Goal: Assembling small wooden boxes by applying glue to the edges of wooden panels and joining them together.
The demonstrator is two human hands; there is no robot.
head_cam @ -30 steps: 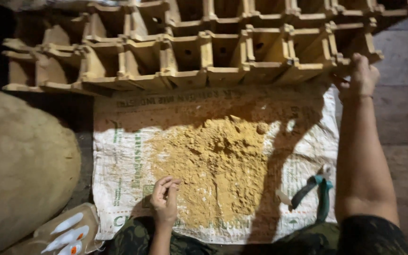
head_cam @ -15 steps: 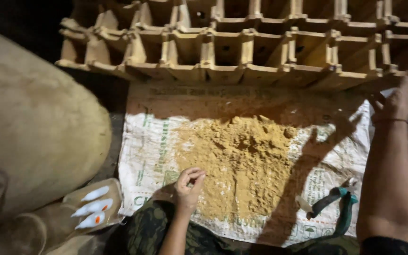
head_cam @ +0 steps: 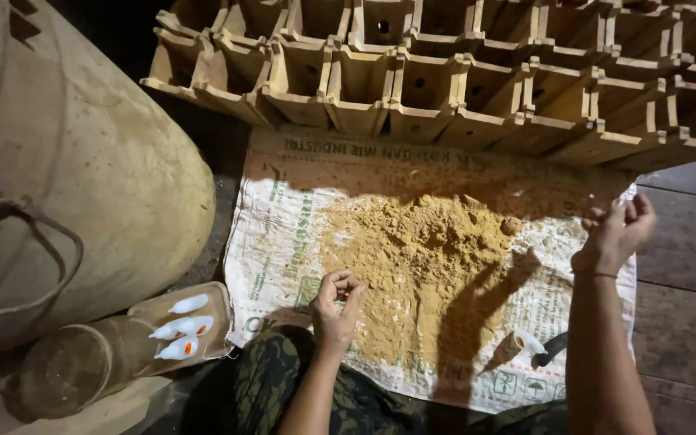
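- The left hand (head_cam: 337,300) rests at the near edge of the sawdust pile (head_cam: 424,258), fingers curled in; I cannot tell if it pinches anything.
- The right hand (head_cam: 615,232) hovers half open and empty over the far right corner of the woven sack (head_cam: 283,234).
- Wooden boxes (head_cam: 445,80) stand along the sack's far edge.

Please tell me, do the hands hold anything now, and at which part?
The left hand is curled over the sawdust pile; whether it pinches some cannot be told. The right hand shows nothing held.
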